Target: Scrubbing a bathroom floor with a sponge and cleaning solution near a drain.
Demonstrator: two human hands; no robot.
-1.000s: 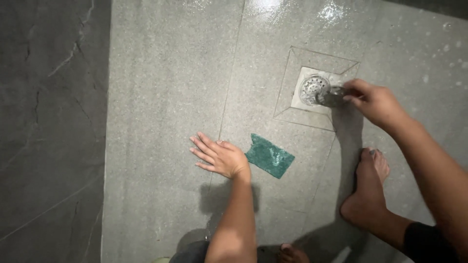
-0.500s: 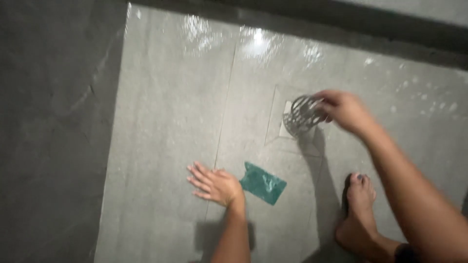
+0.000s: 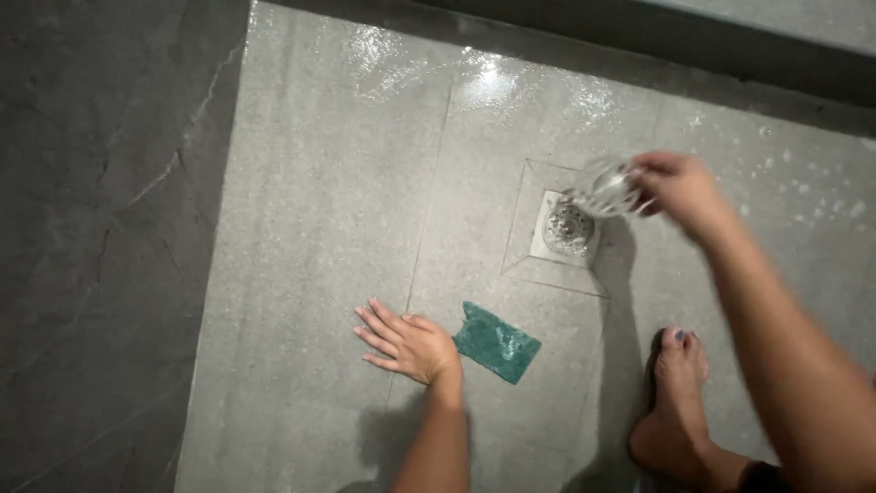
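A bare foot [image 3: 673, 402] stood on the wet grey stone-tile floor [image 3: 319, 228] near the lower edge of the view, below the right forearm. The left hand [image 3: 408, 341] lay flat on that floor, palm down, its grip spread wide with the fingers [image 3: 376, 327] fanned out toward the dark slate surface [image 3: 100, 228] on that side, and it held nothing. Just beside the heel of that spread grip, on the side toward the foot, lay a flat teal-green scouring pad [image 3: 496, 340], its near corner almost touching the wrist. Farther off, the right hand [image 3: 680, 187] was raised above the floor, its grip pinched on one edge of a round, shiny metal drain strainer [image 3: 607, 189], which was blurred in the head view and hung tilted in the air on the thumb side of that grip. Directly below the lifted strainer, a little nearer than the pinching grip, sat the square drain opening [image 3: 568, 228] set into a shallow recessed square of the floor. Beyond the right grip the tiles glistened with water up to a dark band [image 3: 639, 36] running along the far edge
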